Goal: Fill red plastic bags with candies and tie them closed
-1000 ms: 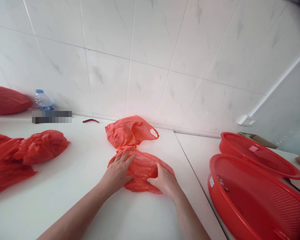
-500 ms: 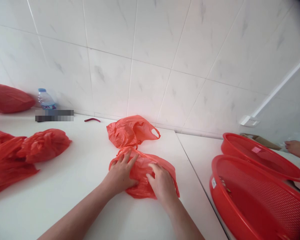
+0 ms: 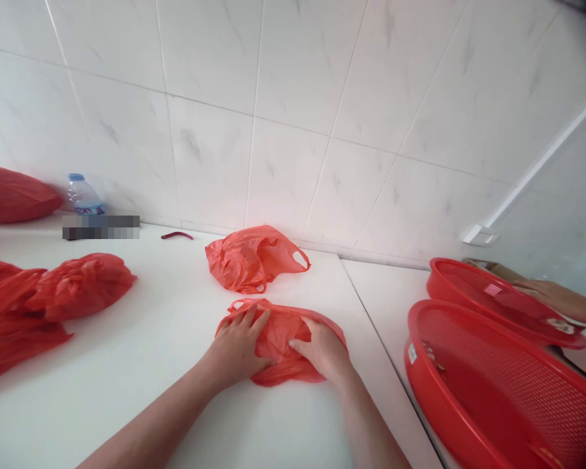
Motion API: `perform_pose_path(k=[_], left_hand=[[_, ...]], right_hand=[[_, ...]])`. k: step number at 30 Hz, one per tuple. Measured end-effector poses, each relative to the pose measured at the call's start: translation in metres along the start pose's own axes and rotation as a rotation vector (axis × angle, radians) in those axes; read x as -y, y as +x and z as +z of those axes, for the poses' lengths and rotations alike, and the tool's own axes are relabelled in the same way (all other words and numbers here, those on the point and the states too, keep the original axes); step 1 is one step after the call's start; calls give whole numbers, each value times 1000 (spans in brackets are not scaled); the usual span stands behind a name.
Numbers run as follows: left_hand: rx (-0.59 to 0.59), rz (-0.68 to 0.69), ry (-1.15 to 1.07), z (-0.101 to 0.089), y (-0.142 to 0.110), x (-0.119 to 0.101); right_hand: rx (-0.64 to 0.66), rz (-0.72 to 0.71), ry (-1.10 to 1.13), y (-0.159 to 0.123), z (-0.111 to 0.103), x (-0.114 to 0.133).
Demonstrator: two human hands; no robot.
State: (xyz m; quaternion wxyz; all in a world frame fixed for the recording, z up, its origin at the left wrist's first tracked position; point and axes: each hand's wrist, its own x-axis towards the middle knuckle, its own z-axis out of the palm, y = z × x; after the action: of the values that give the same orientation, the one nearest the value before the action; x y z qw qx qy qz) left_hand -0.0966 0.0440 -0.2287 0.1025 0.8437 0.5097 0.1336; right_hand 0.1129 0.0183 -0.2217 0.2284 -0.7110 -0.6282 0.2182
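Observation:
A thin red plastic bag point(image 3: 286, 332) lies on the white table in front of me. My left hand point(image 3: 239, 348) rests on its left side, fingers spread across the film. On the bag's right side is my right hand point(image 3: 322, 348), its thumb apart from the fingers, which partly hide behind or under the film. Just beyond, a second red plastic bag point(image 3: 244, 260) lies crumpled near the wall, one handle loop showing at its right end. What either bag contains cannot be seen.
More red bags point(image 3: 83, 286) lie bunched at left. Behind them are a water bottle point(image 3: 84, 195) and a dark red curved strip point(image 3: 177, 235). Two red baskets point(image 3: 493, 384) stand at right, where another person's hand point(image 3: 547, 293) reaches over the far one.
The bag under my hands has shifted slightly toward me, leaving a gap to the bag behind. My right hand moved inward, then back right. Another person's hand has come over the far basket.

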Motion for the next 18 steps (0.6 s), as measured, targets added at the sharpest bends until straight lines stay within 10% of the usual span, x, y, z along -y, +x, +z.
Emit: perform_pose_path(k=[10, 18], left_hand=[[-665, 110, -30, -34, 5, 4], [-311, -342, -564, -24, 16, 24]], right_hand=[[-220, -207, -113, -9, 1, 18], [-172, -436, -185, -22, 16, 38]])
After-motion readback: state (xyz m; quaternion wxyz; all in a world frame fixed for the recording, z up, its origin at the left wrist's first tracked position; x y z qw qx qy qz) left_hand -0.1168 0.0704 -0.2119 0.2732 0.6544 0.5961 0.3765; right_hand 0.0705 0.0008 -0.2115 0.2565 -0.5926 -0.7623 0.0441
